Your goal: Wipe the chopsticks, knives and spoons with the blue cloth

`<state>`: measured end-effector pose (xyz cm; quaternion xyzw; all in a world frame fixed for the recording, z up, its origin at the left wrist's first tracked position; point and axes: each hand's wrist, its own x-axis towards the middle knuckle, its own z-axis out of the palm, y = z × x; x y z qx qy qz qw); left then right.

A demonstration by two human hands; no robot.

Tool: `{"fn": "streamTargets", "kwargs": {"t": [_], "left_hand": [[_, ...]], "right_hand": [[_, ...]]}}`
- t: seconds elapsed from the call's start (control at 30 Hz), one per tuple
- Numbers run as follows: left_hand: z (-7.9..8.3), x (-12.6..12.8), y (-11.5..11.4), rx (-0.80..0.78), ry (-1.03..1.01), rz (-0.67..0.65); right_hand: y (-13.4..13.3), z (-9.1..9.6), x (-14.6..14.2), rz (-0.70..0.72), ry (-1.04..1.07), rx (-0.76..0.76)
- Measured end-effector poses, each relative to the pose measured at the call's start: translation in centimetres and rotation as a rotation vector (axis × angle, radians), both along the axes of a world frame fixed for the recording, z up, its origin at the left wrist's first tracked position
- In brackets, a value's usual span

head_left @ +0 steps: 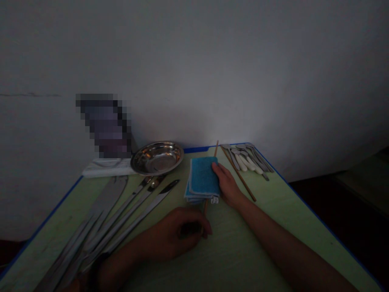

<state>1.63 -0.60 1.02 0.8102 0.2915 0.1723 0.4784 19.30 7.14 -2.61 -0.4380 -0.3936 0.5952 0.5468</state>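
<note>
A folded blue cloth [204, 177] with pale edges is gripped at its right side by my right hand [226, 183], thumb on top. A thin wooden chopstick [216, 149] passes behind or inside the cloth; its upper end sticks out beyond the cloth and its lower part shows beneath. My left hand [182, 232] is closed around the chopstick's lower end, fingertips meeting the thumb. Another chopstick [245, 186] lies on the table just right of my right hand.
Several spoons and forks [247, 158], some white-handled, lie at the back right. A steel bowl [158, 159] stands at the back, beside a pixelated upright object [106, 125] on a white base. Long metal utensils [146, 207] cover the left of the green table [243, 251]; the wall rises behind.
</note>
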Motion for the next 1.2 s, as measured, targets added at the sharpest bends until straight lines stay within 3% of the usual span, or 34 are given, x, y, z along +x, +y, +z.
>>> {"fn": "streamTargets", "kwargs": {"t": [0.3,1.2], "left_hand": [[0.29,0.18,0.01,0.086,-0.027,-0.012],[0.11,0.26,0.12,0.029,-0.026,-0.024]], "right_hand": [[-0.14,0.17,0.01,0.034,0.010,0.027],[-0.09,0.21,0.08,0.048,0.007,0.021]]}}
